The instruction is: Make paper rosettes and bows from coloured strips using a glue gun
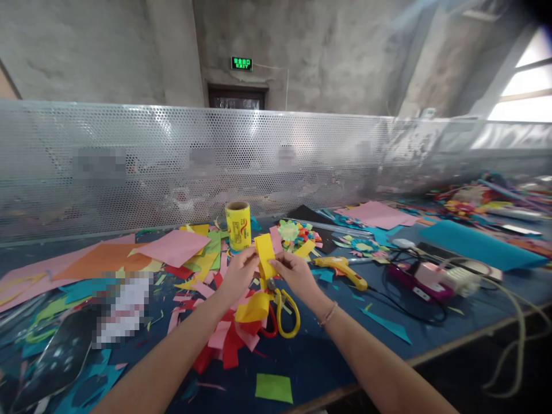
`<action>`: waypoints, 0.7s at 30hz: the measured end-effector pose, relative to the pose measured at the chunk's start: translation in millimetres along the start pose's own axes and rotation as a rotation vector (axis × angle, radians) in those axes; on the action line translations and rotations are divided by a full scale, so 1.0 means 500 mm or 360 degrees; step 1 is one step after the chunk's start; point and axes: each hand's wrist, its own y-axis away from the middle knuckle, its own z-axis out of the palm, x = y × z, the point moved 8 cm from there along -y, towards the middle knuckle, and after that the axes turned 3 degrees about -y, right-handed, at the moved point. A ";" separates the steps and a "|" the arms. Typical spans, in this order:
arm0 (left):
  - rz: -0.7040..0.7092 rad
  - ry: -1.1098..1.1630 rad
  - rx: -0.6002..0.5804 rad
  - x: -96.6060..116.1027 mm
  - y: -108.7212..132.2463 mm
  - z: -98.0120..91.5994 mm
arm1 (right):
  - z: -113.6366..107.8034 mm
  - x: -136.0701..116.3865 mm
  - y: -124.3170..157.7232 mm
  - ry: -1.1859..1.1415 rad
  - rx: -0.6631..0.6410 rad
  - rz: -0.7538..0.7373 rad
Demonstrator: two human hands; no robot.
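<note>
from where i stand, both hands meet over the bench [321,368] with a yellow paper strip [265,251] between them. the left hand [241,269] pinches the strip's left side, thumb and fingertips drawn together; the right hand [295,271] has its thumb and fingers closed on the right side, lower down. neither is spread open.

as far as i can judge, this piece is partway through: it is cut to a strip, but nothing i can see shows it joined to anything. a curled yellow strip [253,309] lies just below the left hand, over red and pink scraps [230,345] that look cut too. beyond the right hand sits a cluster of paper flowers [290,231], which seem further along. several large sheets are uncut, such as the pink sheet [175,251] out past the left hand.

directly under the hands, scissors [297,322] with a yellow handle rest among the clippings and crowd the space. a yellow roll [240,231] stands upright just behind the left hand. to the right of the right hand lies a yellow glue gun [342,268], its black cord trailing toward a purple power strip [414,283]; that cord could snag a reach to that side. a green paper piece [273,388] lies nearer me than both hands, between the forearms.
</note>
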 end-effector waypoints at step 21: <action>0.0182 -0.0444 -0.0006 0.018 0.006 0.012 | -0.040 -0.040 -0.006 -0.0421 -0.0021 -0.0233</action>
